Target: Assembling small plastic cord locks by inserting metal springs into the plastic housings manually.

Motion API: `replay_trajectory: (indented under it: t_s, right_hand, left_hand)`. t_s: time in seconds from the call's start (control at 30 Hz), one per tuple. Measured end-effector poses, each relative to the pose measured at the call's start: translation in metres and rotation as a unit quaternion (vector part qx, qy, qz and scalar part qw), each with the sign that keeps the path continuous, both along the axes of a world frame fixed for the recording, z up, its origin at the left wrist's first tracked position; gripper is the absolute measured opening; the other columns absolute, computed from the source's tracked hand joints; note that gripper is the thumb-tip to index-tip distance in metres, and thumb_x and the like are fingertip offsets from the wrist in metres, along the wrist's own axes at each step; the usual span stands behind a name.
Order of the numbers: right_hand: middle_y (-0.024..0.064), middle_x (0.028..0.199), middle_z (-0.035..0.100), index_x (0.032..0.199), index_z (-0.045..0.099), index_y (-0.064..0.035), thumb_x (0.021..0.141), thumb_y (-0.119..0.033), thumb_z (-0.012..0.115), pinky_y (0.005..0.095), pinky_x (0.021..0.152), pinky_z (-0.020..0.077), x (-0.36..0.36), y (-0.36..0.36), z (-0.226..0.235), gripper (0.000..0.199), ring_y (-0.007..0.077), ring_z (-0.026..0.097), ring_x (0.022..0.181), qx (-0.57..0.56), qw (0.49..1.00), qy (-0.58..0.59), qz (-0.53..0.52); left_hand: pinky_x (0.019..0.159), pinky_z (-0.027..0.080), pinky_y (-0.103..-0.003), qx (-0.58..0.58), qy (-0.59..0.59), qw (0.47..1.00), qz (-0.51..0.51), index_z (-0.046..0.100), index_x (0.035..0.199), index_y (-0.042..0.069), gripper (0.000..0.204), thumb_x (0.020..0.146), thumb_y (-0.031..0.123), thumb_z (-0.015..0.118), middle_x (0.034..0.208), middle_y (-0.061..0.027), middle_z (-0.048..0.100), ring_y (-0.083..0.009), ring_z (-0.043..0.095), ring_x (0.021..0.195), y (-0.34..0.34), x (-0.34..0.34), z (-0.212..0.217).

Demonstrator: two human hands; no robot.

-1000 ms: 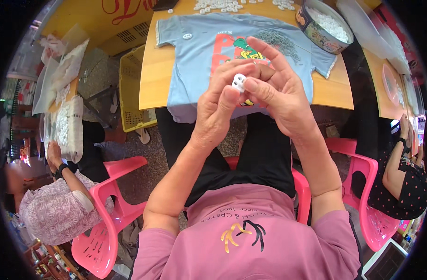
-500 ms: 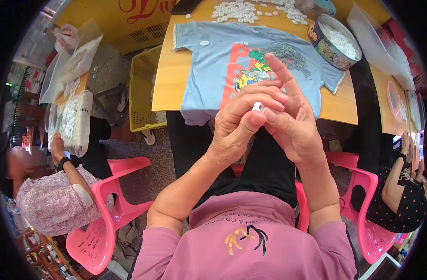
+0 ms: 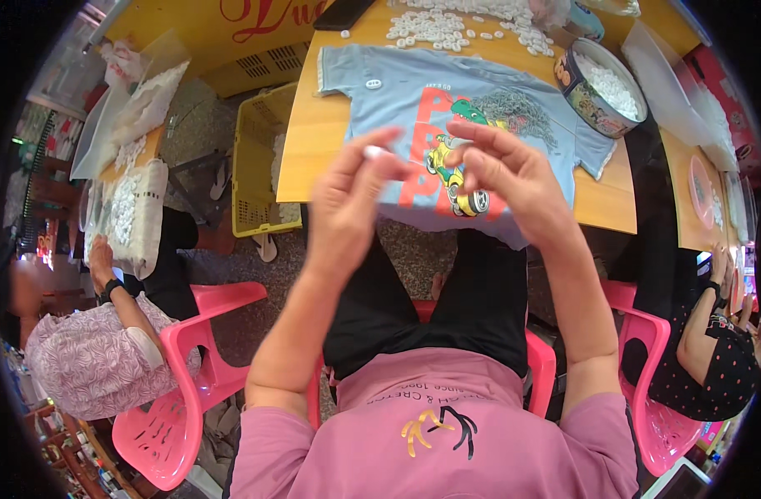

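Observation:
My left hand (image 3: 347,195), blurred by motion, pinches a small white plastic piece (image 3: 373,152) between thumb and fingers. Apart from it on the right, my right hand (image 3: 518,179) is raised with fingers bent and thumb drawn close to them; anything held there is too small to make out. Both hands hover over the near part of a light blue T-shirt (image 3: 389,108) spread on the wooden table (image 3: 314,158). A tangled heap of thin dark strands or rings (image 3: 522,116) lies on the shirt, beyond my right hand.
Many white pieces (image 3: 430,29) lie loose at the table's far side. A round tin (image 3: 605,87) of white pieces stands at the far right. Left of the table is a yellow crate (image 3: 255,166). People sit in pink chairs (image 3: 185,374) on both sides.
My hands were together at the white piece. Now they have parted, the left moving left and slightly away with the piece, the right staying on the right with its index finger bent in.

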State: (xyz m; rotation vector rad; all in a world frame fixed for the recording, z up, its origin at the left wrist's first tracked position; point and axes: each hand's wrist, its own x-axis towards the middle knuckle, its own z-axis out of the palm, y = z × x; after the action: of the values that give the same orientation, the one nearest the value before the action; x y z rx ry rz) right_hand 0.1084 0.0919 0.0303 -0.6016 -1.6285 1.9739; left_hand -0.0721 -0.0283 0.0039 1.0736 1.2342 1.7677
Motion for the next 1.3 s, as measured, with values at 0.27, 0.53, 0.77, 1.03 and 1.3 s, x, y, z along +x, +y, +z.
replay_trajectory:
  t_s: [0.27, 0.53, 0.77, 1.03, 1.3]
  right_hand:
    - [0.0011, 0.092, 0.069, 0.113, 0.068, -0.0018, 0.093, -0.023, 0.065, 0.0218, 0.068, 0.0473, -0.015, 0.094, -0.018, 0.029, 0.0058, 0.058, 0.076, 0.283, 0.939, -0.167, -0.103]
    - [0.0104, 0.080, 0.068, 0.097, 0.069, 0.0006, 0.087, -0.019, 0.066, 0.0315, 0.067, 0.0488, -0.026, 0.122, -0.018, 0.022, 0.0179, 0.062, 0.072, 0.496, 0.807, -0.301, -0.105]
    - [0.0153, 0.084, 0.066, 0.092, 0.067, -0.0002, 0.085, -0.015, 0.064, 0.0381, 0.071, 0.0489, -0.035, 0.111, -0.029, 0.017, 0.0305, 0.064, 0.078, 0.582, 0.769, -0.260, -0.046]
    - [0.0142, 0.084, 0.066, 0.091, 0.068, -0.0031, 0.083, -0.019, 0.068, 0.0411, 0.072, 0.0485, -0.043, 0.125, -0.022, 0.018, 0.0332, 0.063, 0.082, 0.590, 0.739, -0.323, -0.050]
    - [0.0121, 0.086, 0.067, 0.089, 0.069, -0.0062, 0.085, -0.022, 0.065, 0.0421, 0.073, 0.0493, -0.074, 0.129, -0.025, 0.017, 0.0334, 0.064, 0.085, 0.617, 0.726, -0.297, -0.071]
  left_hand:
    - [0.077, 0.049, -0.023, -0.089, 0.150, 0.960, 0.219, 0.061, 0.117, 0.000, 0.028, 0.096, 0.018, 0.063, 0.095, -0.0035, 0.062, -0.0095, 0.059, 0.084, -0.025, -0.153, -0.051]
    - [0.092, 0.047, -0.033, -0.070, 0.302, 0.903, 0.296, 0.059, 0.122, 0.000, 0.031, 0.094, 0.013, 0.061, 0.113, -0.0117, 0.062, -0.0229, 0.060, 0.107, -0.020, -0.126, -0.049]
    - [0.089, 0.048, -0.037, 0.027, 0.444, 0.894, 0.060, 0.062, 0.109, -0.002, 0.023, 0.087, 0.002, 0.063, 0.109, -0.0181, 0.062, -0.0347, 0.060, 0.103, 0.022, -0.059, -0.019]
    - [0.099, 0.042, -0.043, 0.002, 0.521, 0.854, 0.004, 0.060, 0.110, -0.001, 0.027, 0.084, 0.007, 0.065, 0.120, -0.0180, 0.055, -0.0353, 0.050, 0.118, 0.063, -0.053, -0.031]
    - [0.102, 0.040, -0.043, -0.010, 0.517, 0.856, 0.002, 0.061, 0.109, 0.000, 0.027, 0.084, 0.008, 0.066, 0.123, -0.0176, 0.054, -0.0361, 0.047, 0.123, 0.062, -0.063, -0.039]
